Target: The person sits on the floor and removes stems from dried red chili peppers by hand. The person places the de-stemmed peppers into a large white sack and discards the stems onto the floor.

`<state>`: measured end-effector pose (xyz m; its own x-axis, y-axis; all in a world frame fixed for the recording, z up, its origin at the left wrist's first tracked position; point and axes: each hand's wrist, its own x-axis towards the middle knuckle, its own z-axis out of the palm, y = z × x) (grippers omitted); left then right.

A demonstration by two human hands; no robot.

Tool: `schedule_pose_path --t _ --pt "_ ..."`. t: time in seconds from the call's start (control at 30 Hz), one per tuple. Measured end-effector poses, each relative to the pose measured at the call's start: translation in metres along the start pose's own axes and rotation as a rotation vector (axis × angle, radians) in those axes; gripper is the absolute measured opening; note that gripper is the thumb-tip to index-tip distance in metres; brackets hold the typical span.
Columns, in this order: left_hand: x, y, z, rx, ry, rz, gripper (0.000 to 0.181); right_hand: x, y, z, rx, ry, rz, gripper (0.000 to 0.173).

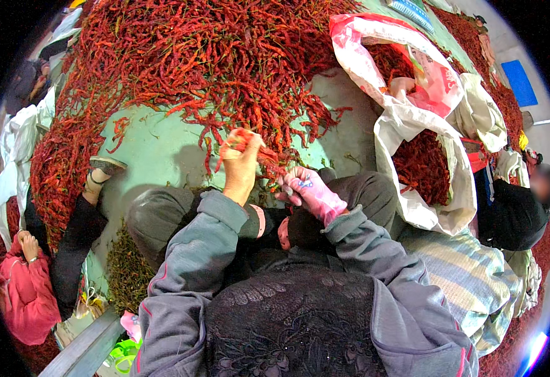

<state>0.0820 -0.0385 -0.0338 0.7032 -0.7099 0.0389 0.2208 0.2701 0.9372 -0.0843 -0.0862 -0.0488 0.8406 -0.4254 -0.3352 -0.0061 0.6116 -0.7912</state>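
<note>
My left hand [238, 162], bare, is closed around some red dried chili peppers [268, 158] just above my lap. Close beside it is my right hand [309, 189] in a pink patterned glove, its fingers curled and bent near the stem ends of those peppers. Whether the gloved fingers pinch anything is not clear. In front of both hands spreads a large heap of red chilies [199, 52], its near edge reaching to my hands on a pale green floor sheet [138, 141].
Two open white woven sacks of chilies, one red-printed [357, 70] and one plain [388, 155], stand at the right. A pile of stems [126, 264] lies by my left knee. People sit on both sides; a wooden beam [84, 346] is at lower left.
</note>
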Motion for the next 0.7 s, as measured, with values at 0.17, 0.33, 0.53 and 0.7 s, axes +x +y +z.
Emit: schedule_pose_path --t 0.17,0.33,0.53,0.7 --pt "0.013 0.005 -0.015 -0.184 0.249 -0.19 0.006 -0.022 -0.009 0.003 -0.003 0.057 -0.013 0.018" --pt "0.009 0.006 -0.017 -0.064 -0.259 -0.454 0.008 -0.032 -0.024 0.003 0.092 0.096 -0.163 0.016" --pt "-0.019 0.012 -0.005 0.01 -0.627 -0.552 0.026 -0.03 -0.03 0.011 -0.286 0.114 -0.113 0.017" --pt "-0.028 0.007 0.002 0.194 -0.562 -0.311 0.015 -0.014 -0.008 0.001 -0.288 0.174 -0.126 0.01"
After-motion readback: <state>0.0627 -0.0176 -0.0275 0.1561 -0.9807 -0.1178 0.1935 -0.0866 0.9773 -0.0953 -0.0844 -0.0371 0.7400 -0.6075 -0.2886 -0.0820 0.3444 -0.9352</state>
